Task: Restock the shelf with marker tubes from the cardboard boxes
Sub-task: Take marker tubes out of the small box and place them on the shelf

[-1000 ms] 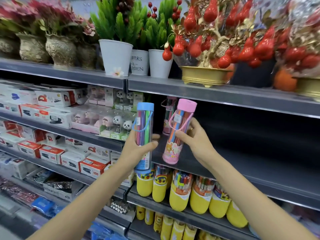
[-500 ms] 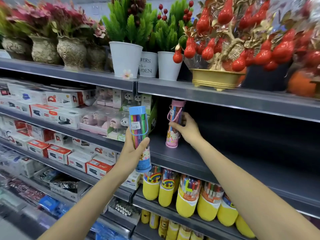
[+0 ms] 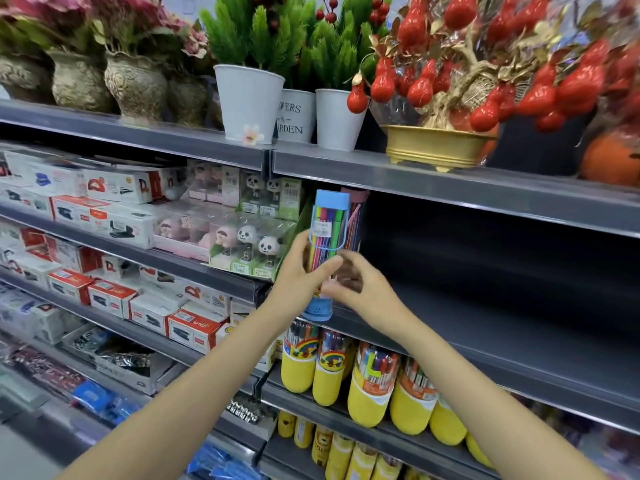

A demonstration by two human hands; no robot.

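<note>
Head view. Left hand [image 3: 300, 271] grips a blue-capped marker tube [image 3: 325, 251] round its middle, thumb across the front, fingers curled behind. Tube upright, just off centre toward 11 o'clock, its blue base at the front lip of the dark shelf [image 3: 485, 327]; whether it rests on the shelf or hangs just above it, cannot tell. Coloured markers and a white price label show through the clear wall.

Right hand [image 3: 360, 289] blurred, fingers loosely bent toward the tube's lower part from 3 o'clock; touching or merely close, cannot tell.

Pink-capped tube [image 3: 355, 216] stands directly behind the blue one, mostly hidden, deeper on the same shelf. Rest of that shelf runs dark toward 3 o'clock.

Shelf below, 6 o'clock: row of yellow-bottomed marker tubes [image 3: 370, 389], leaning forward, side by side.

At 9 o'clock: red-and-white stapler boxes [image 3: 114, 296] stacked across several tiers. At 10 o'clock: panda figurines [image 3: 258, 244] in clear packs, just beside the left hand.

Top shelf, 12 o'clock: white pots [image 3: 249, 102] with green plants. At 1 o'clock: gold bowl [image 3: 436, 150] holding a tree of red gourds.
</note>
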